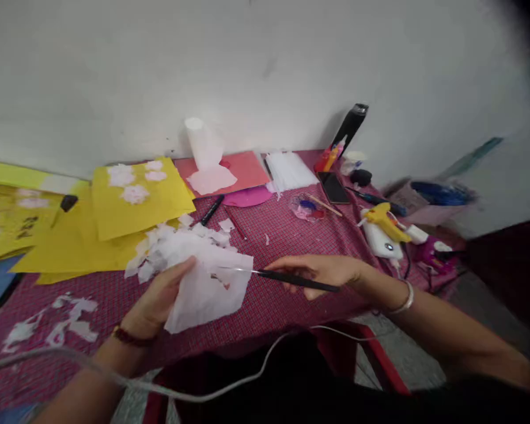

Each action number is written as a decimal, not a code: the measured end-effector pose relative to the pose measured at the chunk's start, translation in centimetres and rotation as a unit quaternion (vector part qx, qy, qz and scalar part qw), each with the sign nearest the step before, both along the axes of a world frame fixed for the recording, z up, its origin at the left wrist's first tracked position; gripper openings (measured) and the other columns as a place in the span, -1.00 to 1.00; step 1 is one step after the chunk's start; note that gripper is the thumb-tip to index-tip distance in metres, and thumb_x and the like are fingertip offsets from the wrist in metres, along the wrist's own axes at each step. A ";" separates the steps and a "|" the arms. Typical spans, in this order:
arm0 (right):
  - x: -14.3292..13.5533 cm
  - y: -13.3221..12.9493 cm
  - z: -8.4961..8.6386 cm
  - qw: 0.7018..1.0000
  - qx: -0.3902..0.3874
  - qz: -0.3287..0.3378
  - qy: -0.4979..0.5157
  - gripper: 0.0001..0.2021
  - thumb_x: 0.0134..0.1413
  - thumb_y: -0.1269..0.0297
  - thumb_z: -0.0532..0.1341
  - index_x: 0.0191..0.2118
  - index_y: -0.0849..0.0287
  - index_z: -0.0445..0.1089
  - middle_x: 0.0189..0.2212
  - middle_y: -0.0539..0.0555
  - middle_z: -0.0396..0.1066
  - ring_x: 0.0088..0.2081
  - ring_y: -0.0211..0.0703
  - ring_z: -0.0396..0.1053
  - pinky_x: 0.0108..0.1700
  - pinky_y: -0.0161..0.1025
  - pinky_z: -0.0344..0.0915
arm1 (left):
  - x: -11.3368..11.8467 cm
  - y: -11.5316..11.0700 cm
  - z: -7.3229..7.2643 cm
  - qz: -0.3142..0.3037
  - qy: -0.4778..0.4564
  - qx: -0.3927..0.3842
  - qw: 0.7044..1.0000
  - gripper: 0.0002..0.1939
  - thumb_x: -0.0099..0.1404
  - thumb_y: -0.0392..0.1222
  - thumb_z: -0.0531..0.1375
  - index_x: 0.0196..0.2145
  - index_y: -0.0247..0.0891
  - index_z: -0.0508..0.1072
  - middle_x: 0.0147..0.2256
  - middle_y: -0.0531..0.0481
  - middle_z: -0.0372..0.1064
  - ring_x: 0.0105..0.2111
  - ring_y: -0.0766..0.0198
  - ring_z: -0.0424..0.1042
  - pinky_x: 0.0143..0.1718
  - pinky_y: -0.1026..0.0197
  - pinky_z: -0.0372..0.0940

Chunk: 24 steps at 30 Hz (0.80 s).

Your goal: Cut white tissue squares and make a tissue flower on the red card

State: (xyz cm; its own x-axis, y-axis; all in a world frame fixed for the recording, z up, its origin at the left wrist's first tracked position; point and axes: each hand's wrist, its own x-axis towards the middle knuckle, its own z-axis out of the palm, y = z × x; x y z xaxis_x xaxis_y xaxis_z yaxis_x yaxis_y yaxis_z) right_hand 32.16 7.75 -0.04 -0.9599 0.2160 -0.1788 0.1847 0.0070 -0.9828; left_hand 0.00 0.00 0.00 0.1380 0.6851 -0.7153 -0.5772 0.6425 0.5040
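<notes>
My left hand [170, 288] is closed on the left edge of a white paper sheet [229, 300], thumb on top. The sheet is tilted above the table and has a small ragged gap near its middle. My right hand [318, 272] is closed around a slim tool with a black handle [307, 281]. Its thin silver front lies across the sheet, pointing left; whether it is a blade or a brush cannot be told. A pile of torn white paper pieces [156, 250] lies just behind my left hand.
Yellow sheets with white paper flowers [143, 206] lie at left. A white cup [203, 144] stands at the back, near a black marker [212, 210]. A phone [333, 187], yellow glue gun [386, 222] and white power strip [383, 241] are at right. A white cable [203, 398] crosses in front.
</notes>
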 end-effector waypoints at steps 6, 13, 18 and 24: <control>-0.9 0.4 -0.7 0.999 0.039 -0.022 -0.005 -0.11 0.00 0.04 0.44 0.36 0.31 0.12 0.13 0.25 0.28 0.06 -0.07 0.27 0.07 -0.20 0.25 | -0.8 0.8 -0.4 -0.022 -0.002 0.009 1.000 -0.53 0.44 -0.25 0.02 0.20 -0.54 0.36 -0.36 -0.27 0.61 -0.32 -0.02 0.63 -0.16 0.04 0.51; -2.8 2.8 -1.1 0.998 0.051 -0.036 0.027 -0.13 0.02 -0.03 0.41 0.34 0.32 0.15 0.20 0.30 0.25 0.17 0.02 0.25 0.21 -0.10 0.19 | -2.6 3.7 -0.8 -0.064 -0.020 0.073 0.995 -0.54 0.36 -0.21 0.16 0.13 -0.52 0.44 -0.30 -0.29 0.62 -0.24 -0.06 0.63 -0.11 0.03 0.49; -3.7 4.4 -2.0 0.998 0.033 -0.035 0.037 -0.14 0.05 -0.06 0.38 0.35 0.31 0.14 0.26 0.30 0.20 0.26 0.04 0.20 0.29 -0.09 0.11 | -3.4 4.7 -1.5 -0.077 -0.026 0.096 0.992 -0.56 0.30 -0.16 0.25 0.06 -0.50 0.50 -0.26 -0.30 0.62 -0.16 -0.10 0.61 -0.08 0.03 0.48; -3.8 4.9 -2.4 0.999 0.021 -0.031 0.022 -0.12 0.00 0.00 0.43 0.36 0.26 0.15 0.25 0.26 0.22 0.26 0.05 0.19 0.31 -0.05 0.09 | -3.9 4.6 -2.1 -0.054 -0.036 0.078 0.995 -0.71 0.32 -0.17 0.22 -0.16 -0.47 0.59 -0.28 -0.28 0.61 -0.19 -0.06 0.61 -0.10 0.05 0.49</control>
State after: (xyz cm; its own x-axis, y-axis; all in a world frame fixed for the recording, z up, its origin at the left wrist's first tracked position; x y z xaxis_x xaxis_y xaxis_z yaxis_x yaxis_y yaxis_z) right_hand 28.36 12.63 -2.42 -0.9512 0.2820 -0.1256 0.1419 0.0380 -0.9891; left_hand -3.87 4.58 -2.13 0.2635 0.7653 -0.5872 -0.5477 0.6198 0.5620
